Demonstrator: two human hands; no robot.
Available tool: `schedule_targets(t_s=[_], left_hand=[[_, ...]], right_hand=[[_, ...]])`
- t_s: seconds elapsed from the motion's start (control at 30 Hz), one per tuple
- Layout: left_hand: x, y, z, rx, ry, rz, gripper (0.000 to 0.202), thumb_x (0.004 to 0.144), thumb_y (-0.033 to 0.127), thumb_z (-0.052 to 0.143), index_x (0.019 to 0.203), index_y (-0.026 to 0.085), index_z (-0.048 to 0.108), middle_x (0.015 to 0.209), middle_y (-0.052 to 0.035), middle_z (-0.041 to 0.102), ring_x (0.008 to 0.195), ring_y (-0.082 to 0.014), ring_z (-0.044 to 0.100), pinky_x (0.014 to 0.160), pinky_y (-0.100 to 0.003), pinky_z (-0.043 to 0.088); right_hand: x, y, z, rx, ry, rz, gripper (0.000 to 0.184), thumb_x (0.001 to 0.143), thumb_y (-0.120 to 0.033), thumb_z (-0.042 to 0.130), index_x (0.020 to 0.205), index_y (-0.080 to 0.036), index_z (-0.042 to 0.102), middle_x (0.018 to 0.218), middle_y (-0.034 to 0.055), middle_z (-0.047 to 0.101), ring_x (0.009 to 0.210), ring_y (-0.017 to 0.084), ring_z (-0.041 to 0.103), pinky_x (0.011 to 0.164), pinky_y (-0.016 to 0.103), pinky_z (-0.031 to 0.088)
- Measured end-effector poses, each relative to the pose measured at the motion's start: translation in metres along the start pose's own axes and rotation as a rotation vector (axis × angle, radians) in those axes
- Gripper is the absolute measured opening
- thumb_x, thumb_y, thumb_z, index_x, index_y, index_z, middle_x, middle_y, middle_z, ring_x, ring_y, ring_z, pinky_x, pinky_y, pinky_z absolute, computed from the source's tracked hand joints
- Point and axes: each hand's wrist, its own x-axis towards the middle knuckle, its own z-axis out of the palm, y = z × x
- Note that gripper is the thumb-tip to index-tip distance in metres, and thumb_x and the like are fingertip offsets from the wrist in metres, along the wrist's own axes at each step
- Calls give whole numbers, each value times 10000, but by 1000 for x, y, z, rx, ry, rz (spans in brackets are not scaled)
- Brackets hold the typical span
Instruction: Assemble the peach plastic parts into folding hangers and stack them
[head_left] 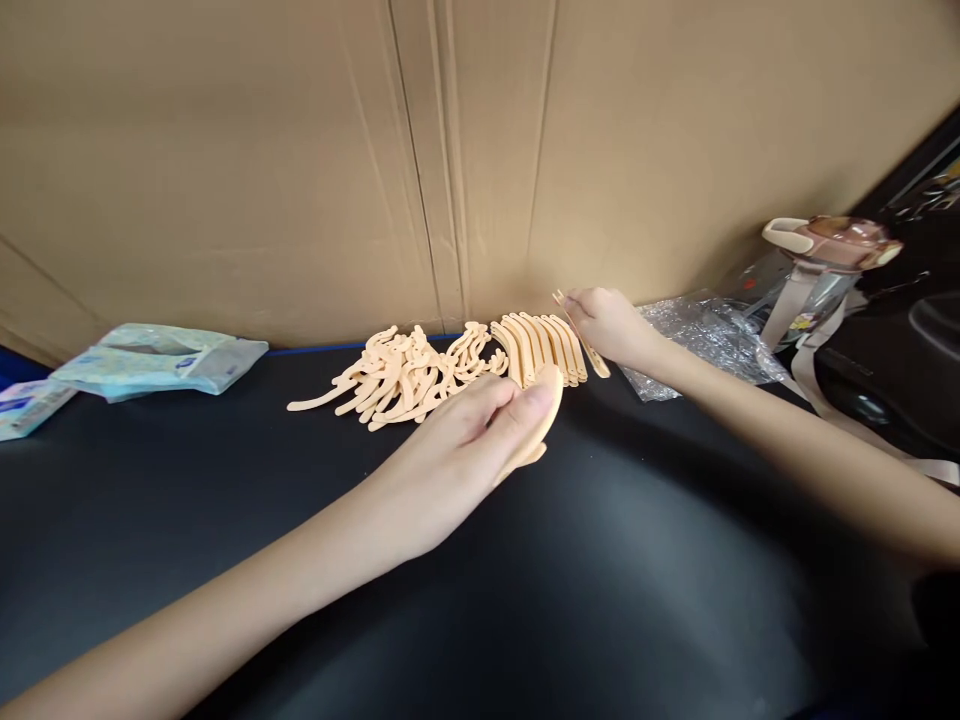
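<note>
My left hand (469,430) is closed around some curved, flat, cream-coloured pieces (551,410), its thumb pressed along them; how many it holds is hidden. Farther back, my right hand (604,322) pinches a thin cream piece (598,363) seen edge-on, possibly more than one. Just left of that hand, matching curved pieces stand in a neat overlapping row (536,345), with small holes at their ends. A loose heap (397,380) of the same pieces lies to the left of the row, partly behind my left hand.
All of this rests on a black table (600,560) against a brown cardboard panel (262,170). A blue-green plastic packet (157,360) lies at the left. On the right are crumpled clear plastic wrap (697,340), a strapped bottle (832,255) and a black object (885,370).
</note>
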Motion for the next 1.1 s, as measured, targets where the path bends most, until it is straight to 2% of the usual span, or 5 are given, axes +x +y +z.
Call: schedule_targets(t_s=[0.37, 0.5, 0.6, 0.87, 1.1], left_hand=[[6, -11, -9, 41, 226, 14, 93, 884, 323, 585, 911, 237, 561, 874, 15, 676, 704, -144, 595, 617, -263, 423], [11, -10, -10, -108, 252, 62, 202, 893, 300, 584, 1073, 232, 526, 855, 12, 682, 765, -152, 633, 693, -258, 480], [12, -7, -15, -24, 234, 89, 153, 911, 334, 548, 883, 202, 620, 770, 9, 645, 678, -132, 579, 623, -234, 448], [8, 1, -23, 230, 368, 69, 396, 926, 406, 493, 594, 198, 557, 575, 31, 543, 512, -114, 423, 515, -258, 299], [4, 3, -22, 293, 353, 107, 261, 938, 378, 467, 811, 240, 648, 661, 37, 600, 598, -134, 517, 548, -237, 339]], right_hand=[[7, -30, 7, -218, 68, 112, 520, 1007, -479, 337, 802, -137, 670, 726, 114, 667, 700, 213, 607, 633, 323, 375], [-33, -64, -7, 622, -254, -77, 601, 952, -652, 341, 720, -172, 618, 633, 20, 609, 549, 119, 531, 542, 252, 401], [-53, -75, -15, 759, -279, -164, 423, 912, -576, 528, 822, -175, 627, 747, 1, 623, 619, 110, 534, 573, 233, 423], [-61, -59, -31, 17, 121, -358, 286, 1005, -389, 452, 1054, -195, 657, 900, 46, 681, 718, 153, 584, 627, 264, 378], [-66, -66, -42, -379, 184, -565, 347, 1032, -246, 345, 1241, -210, 619, 948, 69, 667, 807, 178, 597, 574, 272, 352]])
